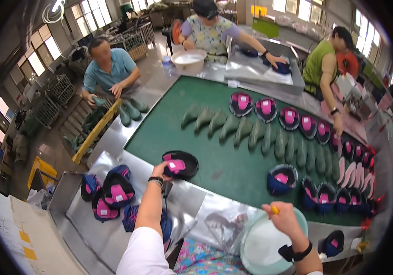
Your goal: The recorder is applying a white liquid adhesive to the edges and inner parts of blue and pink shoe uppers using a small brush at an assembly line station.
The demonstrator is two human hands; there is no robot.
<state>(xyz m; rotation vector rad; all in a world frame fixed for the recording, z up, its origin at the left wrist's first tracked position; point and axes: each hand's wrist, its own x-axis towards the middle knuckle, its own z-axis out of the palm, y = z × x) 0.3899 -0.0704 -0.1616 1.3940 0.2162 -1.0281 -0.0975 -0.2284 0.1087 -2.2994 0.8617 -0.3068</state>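
My left hand (159,171) grips a dark shoe upper (188,164) with a pink label-bearing piece on it, at the near left edge of the green table surface (224,172). My right hand (282,219) is closed round a yellow-handled tool (275,209); its working end is hidden. That hand is above a pale green basin (303,222) of white liquid. To the left, several blue and black shoe uppers with pink parts (116,188) lie in a metal tray (81,219). Another blue upper (282,178) sits on the green surface left of the basin's far side.
Green shoe lasts (255,134) stand in a row across the table, with more uppers (289,118) behind and pink insoles (355,174) at the right. A person in blue (109,68) handles lasts at far left; two others work behind, near a metal bin (265,73) and a white basin (188,62).
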